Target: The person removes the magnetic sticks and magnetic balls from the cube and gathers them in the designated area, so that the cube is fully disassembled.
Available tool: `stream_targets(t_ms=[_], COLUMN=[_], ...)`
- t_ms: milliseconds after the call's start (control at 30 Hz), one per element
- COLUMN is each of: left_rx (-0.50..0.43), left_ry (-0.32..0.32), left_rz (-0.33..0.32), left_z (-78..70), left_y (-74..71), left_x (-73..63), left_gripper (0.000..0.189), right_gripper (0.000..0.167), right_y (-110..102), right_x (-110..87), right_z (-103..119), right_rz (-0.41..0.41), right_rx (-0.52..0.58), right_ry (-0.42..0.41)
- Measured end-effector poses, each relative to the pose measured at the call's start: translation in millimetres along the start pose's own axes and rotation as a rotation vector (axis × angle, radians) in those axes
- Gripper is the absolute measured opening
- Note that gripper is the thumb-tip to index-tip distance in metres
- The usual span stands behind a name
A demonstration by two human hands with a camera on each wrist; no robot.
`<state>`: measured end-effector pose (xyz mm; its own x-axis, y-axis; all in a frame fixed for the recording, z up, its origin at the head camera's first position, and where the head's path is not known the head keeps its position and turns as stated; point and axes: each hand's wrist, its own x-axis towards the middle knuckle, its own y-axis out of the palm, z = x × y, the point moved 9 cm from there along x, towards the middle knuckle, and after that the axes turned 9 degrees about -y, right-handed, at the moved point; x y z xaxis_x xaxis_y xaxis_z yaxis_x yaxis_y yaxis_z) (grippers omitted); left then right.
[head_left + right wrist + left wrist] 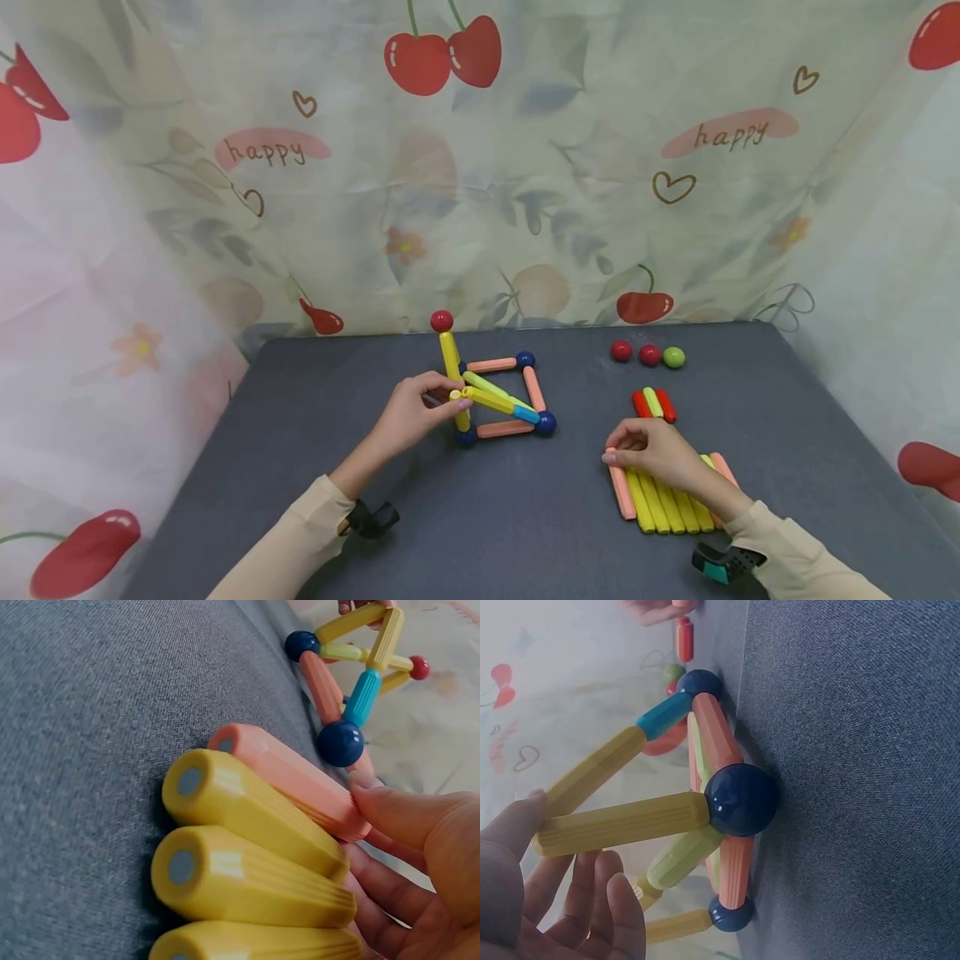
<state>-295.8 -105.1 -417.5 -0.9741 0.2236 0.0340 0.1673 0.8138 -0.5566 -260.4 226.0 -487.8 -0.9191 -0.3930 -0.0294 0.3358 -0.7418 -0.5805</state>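
My left hand (412, 410) pinches the tops of two yellow magnetic rods (622, 823) where they meet at a slant. They belong to a frame of pink rods (505, 429) joined by dark blue balls (546, 423) at the corners. A short blue rod (363, 697) links one leaning yellow rod to a corner ball. Behind, another yellow rod (449, 354) rises with a red ball (442, 321) on top. My right hand (656, 450) holds the far end of a pink rod (289, 780) between thumb and fingers, at the left end of a row of yellow rods (255, 874).
Past the right hand lie short red and green rods (652, 403). Two red balls (621, 351) and a green ball (674, 357) sit near the back edge. Another pink rod (723, 468) ends the row at right. A printed cloth (480, 208) hangs behind the dark table (495, 525).
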Motion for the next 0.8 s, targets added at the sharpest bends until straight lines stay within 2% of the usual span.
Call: stream_targets(t_ms=[300, 467, 600, 700, 800], left_rx=[-0.004, -0.019, -0.036, -0.042, -0.055], left_ry=[-0.002, -0.033, -0.035, -0.031, -0.031], left_rz=[-0.003, -0.029, -0.117, -0.214, -0.274], left_z=[0.0, 3.3, 3.9, 4.0, 4.8], left_y=[0.6, -6.8, -25.5, -42.6, -53.7], left_x=[0.7, 1.9, 5.4, 11.2, 20.2], left_gripper=[0.027, 0.024, 0.027, 0.028, 0.031], right_gripper=[0.020, 0.021, 0.021, 0.024, 0.030], right_y=[1, 1, -2, -4, 0], right_x=[-1.8, 1.2, 11.4, 25.2, 41.9], right_z=[-3, 2, 18, 40, 67], right_rz=[0.006, 0.033, 0.054, 0.053, 0.049], right_rx=[-0.064, -0.076, -0.107, -0.139, -0.152], right_ry=[-0.008, -0.028, -0.076, -0.128, -0.179])
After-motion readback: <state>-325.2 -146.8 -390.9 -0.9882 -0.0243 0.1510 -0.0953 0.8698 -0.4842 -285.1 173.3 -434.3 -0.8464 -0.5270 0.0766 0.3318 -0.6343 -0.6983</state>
